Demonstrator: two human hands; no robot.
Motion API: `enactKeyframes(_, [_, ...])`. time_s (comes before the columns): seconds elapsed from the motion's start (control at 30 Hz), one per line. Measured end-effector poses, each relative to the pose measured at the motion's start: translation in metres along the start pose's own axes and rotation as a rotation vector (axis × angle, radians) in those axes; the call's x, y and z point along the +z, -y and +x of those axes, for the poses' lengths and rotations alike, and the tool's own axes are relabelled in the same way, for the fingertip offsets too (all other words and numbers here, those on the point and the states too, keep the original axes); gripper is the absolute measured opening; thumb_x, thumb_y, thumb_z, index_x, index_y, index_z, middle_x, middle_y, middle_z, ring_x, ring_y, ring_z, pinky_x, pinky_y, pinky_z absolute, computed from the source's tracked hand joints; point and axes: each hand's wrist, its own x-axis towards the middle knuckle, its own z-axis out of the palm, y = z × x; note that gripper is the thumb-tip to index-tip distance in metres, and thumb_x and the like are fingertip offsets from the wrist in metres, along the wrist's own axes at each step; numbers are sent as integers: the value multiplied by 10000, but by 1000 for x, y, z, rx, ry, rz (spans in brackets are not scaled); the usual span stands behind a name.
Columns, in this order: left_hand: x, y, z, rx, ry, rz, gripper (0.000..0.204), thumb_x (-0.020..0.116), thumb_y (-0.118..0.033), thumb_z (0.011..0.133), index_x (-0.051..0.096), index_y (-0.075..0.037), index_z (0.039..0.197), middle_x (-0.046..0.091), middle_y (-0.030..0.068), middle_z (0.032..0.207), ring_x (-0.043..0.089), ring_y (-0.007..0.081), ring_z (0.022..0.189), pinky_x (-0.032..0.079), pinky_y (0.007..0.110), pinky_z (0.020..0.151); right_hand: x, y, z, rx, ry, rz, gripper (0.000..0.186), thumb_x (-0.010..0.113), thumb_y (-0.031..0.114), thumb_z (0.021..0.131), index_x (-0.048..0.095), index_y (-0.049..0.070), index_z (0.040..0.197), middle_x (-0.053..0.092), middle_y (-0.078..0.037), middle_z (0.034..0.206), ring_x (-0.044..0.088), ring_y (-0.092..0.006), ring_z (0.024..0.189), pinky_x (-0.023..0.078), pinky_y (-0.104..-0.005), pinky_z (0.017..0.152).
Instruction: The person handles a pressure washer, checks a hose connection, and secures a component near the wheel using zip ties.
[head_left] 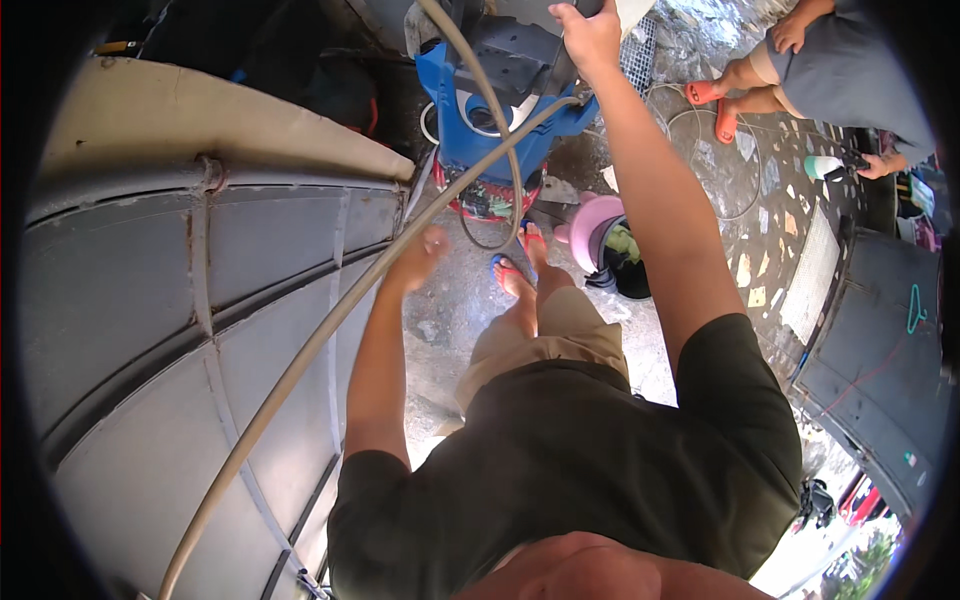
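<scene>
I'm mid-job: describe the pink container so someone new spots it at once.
Start at the large blue object at top centre, near the right hand. Look below and right of it, to the floor beside the camera wearer's red-strapped sandals: the pink container is there. Its pale pink sets it apart from the adjoining dark bucket.

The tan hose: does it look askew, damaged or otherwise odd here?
Slightly odd: the tan hose crosses a loose loop of hose in front of the blue plastic object, so it looks untidy. No damage is clearly visible.
</scene>
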Motion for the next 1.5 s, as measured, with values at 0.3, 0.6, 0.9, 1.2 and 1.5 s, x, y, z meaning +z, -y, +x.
enactKeyframes(0.3, [-83,-138,171,533,-375,-507,514,624,-269,1007,462,-21,1427,525,126,1324,510,196,1195,398,325,1039,7,-5,-83,-223,-42,164,242,753,75,733,593,-9,895,661,-59,749,670,-172,726,545,-314,716])
enactKeyframes(0.6, [-88,-153,184,596,-647,-186,601,408,-492,1060,604,62,1188,599,174,1058,563,269,1044,429,387,956,4,31,-84,-80,-88,81,450,733,156,718,622,-57,1098,713,-197,932,692,-310,858,536,-388,809])
enactKeyframes(0.9, [-82,-175,188,301,-507,-316,651,278,-493,1073,601,68,1146,664,160,1132,592,257,1019,464,389,933,4,6,-91,44,-180,120,536,787,126,631,591,-68,1092,718,-185,968,700,-256,869,548,-356,811])
enactKeyframes(1.2, [-115,-84,186,553,-286,-39,906,162,-674,1022,475,95,1383,497,205,1438,442,306,1340,309,420,1151,17,16,-117,-68,-244,94,551,821,192,580,588,-17,1033,663,-237,954,658,-427,921,526,-466,815])
enactKeyframes(1.5, [-127,-65,181,625,-408,-143,765,284,-530,1060,523,156,1298,569,255,1346,524,355,1241,362,445,1086,15,19,-142,-84,-222,34,591,830,240,559,559,44,1047,605,-145,998,587,-347,968,428,-451,819])
